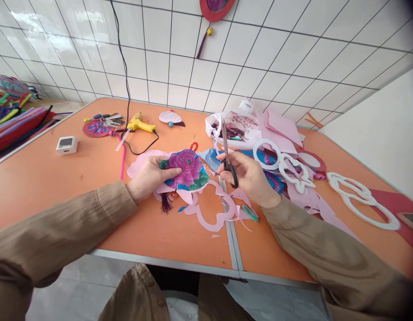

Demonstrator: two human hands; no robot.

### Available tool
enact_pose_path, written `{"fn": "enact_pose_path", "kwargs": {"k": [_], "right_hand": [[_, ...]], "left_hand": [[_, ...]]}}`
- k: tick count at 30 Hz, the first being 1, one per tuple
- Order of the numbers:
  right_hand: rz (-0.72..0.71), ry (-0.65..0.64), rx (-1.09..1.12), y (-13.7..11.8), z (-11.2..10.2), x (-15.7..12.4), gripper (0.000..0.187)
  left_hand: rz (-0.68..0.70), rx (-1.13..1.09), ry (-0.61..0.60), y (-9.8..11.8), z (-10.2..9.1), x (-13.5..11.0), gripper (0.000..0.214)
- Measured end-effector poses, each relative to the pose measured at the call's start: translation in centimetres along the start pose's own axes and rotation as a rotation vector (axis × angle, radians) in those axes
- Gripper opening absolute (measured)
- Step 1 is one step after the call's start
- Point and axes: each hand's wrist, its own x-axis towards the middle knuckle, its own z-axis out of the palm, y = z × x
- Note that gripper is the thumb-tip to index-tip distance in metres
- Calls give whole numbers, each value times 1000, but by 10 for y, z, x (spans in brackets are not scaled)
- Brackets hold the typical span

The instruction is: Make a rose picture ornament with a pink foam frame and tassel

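My left hand [149,176] pinches a round fan-shaped piece painted with a purple flower [188,171], held just above the orange table [59,178]. A dark tassel [166,205] hangs under it. My right hand [248,176] grips black-handled scissors [226,151], blades pointing up and away, closed or nearly so. A pink paper offcut with scalloped outline [209,211] lies between and below the hands.
A yellow glue gun [139,125] with black cord, keys, a small white box [66,145] and a pink straw lie to the left. White and pink frame cut-outs [360,200] and pink paper sheets [280,129] crowd the right. Coloured foam sheets lie far left.
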Motion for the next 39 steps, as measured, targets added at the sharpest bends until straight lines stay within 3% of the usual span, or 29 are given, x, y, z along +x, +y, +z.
{"fn": "enact_pose_path", "kwargs": {"k": [14, 39], "right_hand": [[20, -33, 3, -2, 7, -5, 33], [47, -24, -1, 4, 8, -6, 32]], "left_hand": [[65, -55, 14, 6, 2, -2, 35], [8, -121, 66, 6, 4, -2, 34]]}}
